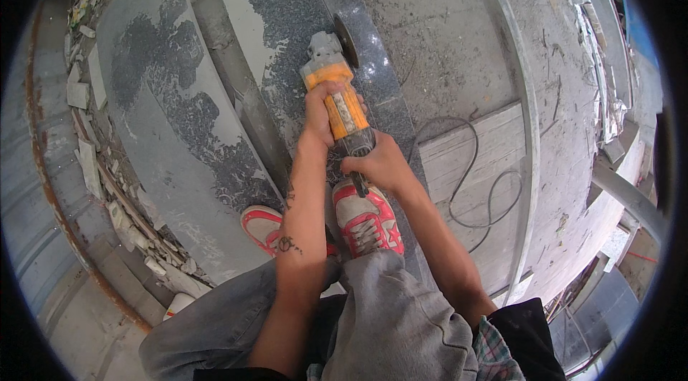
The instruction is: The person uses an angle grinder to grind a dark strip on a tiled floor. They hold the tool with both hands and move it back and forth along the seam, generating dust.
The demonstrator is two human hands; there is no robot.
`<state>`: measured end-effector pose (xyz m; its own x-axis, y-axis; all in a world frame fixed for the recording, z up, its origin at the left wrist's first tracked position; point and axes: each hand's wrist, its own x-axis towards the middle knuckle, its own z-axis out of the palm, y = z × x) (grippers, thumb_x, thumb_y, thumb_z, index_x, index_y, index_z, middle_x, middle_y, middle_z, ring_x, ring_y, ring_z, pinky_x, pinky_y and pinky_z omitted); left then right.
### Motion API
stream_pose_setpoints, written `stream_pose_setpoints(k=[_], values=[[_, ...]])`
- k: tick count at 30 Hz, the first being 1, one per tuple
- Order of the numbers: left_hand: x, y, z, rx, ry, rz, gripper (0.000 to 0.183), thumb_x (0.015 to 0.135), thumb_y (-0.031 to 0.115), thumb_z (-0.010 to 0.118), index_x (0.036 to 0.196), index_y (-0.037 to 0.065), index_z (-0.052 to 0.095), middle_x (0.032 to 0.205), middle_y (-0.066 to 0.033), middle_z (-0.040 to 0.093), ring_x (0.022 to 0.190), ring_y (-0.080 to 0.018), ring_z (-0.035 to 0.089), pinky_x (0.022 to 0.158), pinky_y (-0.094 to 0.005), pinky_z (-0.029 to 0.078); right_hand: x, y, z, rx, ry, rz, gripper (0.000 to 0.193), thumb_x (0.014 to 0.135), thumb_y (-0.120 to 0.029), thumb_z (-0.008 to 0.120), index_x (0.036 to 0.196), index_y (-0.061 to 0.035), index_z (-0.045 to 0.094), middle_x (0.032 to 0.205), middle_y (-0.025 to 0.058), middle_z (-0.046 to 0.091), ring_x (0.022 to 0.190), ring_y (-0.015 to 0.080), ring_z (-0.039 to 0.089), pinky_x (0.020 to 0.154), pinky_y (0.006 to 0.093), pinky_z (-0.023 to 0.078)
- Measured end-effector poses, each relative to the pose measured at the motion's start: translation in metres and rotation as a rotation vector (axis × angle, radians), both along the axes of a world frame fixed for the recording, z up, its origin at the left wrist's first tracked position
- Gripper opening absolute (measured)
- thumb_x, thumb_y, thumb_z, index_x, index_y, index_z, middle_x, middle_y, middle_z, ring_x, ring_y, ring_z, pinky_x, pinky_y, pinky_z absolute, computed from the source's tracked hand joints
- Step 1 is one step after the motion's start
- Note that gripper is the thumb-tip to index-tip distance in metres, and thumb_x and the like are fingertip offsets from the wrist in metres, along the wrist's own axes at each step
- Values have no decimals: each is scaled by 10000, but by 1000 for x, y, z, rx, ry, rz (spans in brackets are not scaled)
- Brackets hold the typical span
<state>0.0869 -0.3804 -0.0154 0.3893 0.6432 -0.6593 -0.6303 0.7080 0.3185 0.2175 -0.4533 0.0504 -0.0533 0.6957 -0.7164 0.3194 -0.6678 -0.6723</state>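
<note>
Grey-trousered knees [373, 309] and pink-and-white shoes [367, 220] sit closest, planted on the dark stone strip [373, 87]. Beyond them lies the orange angle grinder [337, 91], its long axis running straight away from the person along the strip, disc [347, 40] at the far end on the strip's surface. Left hand [324, 114] is closed around the orange body, farther forward; right hand [376, 164] is closed on the rear handle (nearer the shoes). A dark cable [473, 173] loops over the floor on the right.
</note>
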Motion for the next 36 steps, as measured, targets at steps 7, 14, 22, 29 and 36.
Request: stream_pose_setpoints(k=[7, 14, 22, 29, 36], values=[[-1, 2, 1, -50, 11, 8, 404, 755, 264, 584, 1045, -9, 521, 788, -159, 601, 660, -287, 639, 628, -412, 558, 0, 1, -1, -43, 27, 6, 474, 599, -159, 753, 1002, 47, 612, 840, 100, 661, 750, 181, 628, 727, 299, 501], [8, -27, 6, -46, -34, 46, 388, 752, 248, 585, 1029, -16, 521, 780, -161, 601, 660, -289, 639, 628, -407, 557, 6, -23, 6, 26, 6, 4, 507, 580, -238, 760, 982, 35, 619, 794, 186, 665, 767, 284, 665, 735, 356, 507], [1, 3, 4, -17, 29, 11, 390, 751, 265, 584, 1009, -20, 525, 769, -158, 604, 657, -278, 642, 617, -401, 560, 0, 7, 6, -30, 43, -12, 492, 579, -159, 760, 996, 53, 607, 818, 113, 658, 768, 186, 631, 751, 305, 495], [3, -11, 3, -21, -4, 12, 383, 753, 268, 590, 1001, -18, 531, 774, -161, 605, 658, -283, 643, 622, -405, 560, 2, -8, 2, 6, 11, 8, 492, 580, -186, 761, 985, 51, 611, 817, 131, 662, 762, 216, 643, 734, 326, 503], [8, -34, 5, -19, -32, 34, 387, 746, 269, 604, 995, -20, 539, 773, -159, 605, 662, -280, 642, 625, -398, 558, 6, -30, 5, 27, -5, -4, 494, 566, -228, 761, 949, 49, 620, 806, 176, 669, 718, 265, 665, 691, 353, 514]])
